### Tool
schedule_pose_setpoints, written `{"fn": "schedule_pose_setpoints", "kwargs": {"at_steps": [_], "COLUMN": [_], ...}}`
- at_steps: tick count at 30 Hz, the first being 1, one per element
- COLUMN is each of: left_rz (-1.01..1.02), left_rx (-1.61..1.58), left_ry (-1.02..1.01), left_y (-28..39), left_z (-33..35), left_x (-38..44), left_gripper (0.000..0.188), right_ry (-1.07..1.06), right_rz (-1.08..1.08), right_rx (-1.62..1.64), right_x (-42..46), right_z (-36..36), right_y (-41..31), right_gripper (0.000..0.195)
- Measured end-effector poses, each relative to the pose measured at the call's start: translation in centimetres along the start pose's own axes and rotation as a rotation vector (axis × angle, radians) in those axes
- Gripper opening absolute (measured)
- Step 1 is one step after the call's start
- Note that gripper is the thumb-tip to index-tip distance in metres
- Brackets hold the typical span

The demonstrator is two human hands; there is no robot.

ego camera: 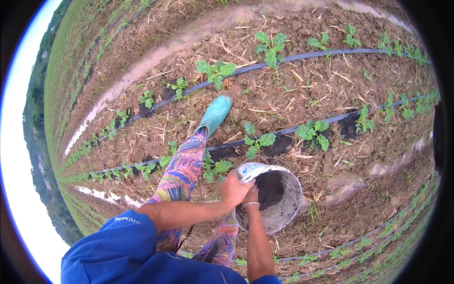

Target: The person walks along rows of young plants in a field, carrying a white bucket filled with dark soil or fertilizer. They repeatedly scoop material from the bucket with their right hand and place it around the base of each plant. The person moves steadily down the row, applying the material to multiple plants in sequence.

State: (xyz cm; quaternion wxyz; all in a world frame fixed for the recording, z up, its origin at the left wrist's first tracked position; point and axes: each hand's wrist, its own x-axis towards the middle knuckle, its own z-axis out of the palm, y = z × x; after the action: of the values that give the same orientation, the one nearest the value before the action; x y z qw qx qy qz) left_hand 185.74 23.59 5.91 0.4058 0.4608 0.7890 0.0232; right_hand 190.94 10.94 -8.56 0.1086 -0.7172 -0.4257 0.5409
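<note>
A white plastic bucket (292,198), smeared with dark dirt inside, is tilted in front of me with its mouth towards the camera. Dark, soil-like material (270,188) lies inside it. My left hand (234,190) is closed on the bucket's rim at the side near my leg. My right hand (251,196) reaches over the mouth, a white band at its wrist; its fingers are partly hidden beside the left hand and in shadow, so whether they hold anything is unclear. Leafy green seedlings (256,140) stand just beyond the bucket.
Black drip tapes (331,120) run along the seedling rows, with dark patches (283,145) beside some plants. My turquoise rubber boot (216,110) stands between two rows. Straw-strewn brown soil surrounds it. Muddy water (140,67) lies in a furrow beyond.
</note>
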Motion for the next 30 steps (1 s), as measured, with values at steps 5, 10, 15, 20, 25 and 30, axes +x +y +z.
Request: {"fn": "schedule_pose_setpoints", "kwargs": {"at_steps": [5, 10, 15, 20, 25, 30], "left_rz": [-0.007, -0.166, -0.305, -0.356, -0.265, -0.311], "left_rx": [0.011, -0.063, -0.035, -0.018, -0.022, -0.073], "left_ry": [0.013, -0.15, -0.291, -0.293, -0.197, -0.276], "left_y": [-0.7, 0.5, -0.1, -1.0, 0.3, 1.2], "left_z": [-0.1, -1.6, -1.4, -1.8, -1.0, -1.1], "left_x": [0.3, 0.4, 0.8, 0.8, 0.8, 1.0], "left_gripper": [0.051, 0.056, 0.058, 0.061, 0.053, 0.054], "right_ry": [-0.153, -0.12, 0.082, 0.017, -0.012, 0.071], "right_rz": [0.179, 0.371, 0.243, 0.293, 0.429, 0.185], "right_rx": [0.404, 1.034, 1.226, 1.215, 1.239, 1.445], "right_x": [-2.3, -5.4, -3.3, 8.0, 23.7, 30.9], "right_z": [-3.4, -12.4, -20.5, -21.2, -19.4, -21.6], "right_y": [-5.2, -8.1, -12.2, -21.2, -25.3, -26.8], "right_gripper": [0.037, 0.036, 0.045, 0.052, 0.034, 0.034]}}
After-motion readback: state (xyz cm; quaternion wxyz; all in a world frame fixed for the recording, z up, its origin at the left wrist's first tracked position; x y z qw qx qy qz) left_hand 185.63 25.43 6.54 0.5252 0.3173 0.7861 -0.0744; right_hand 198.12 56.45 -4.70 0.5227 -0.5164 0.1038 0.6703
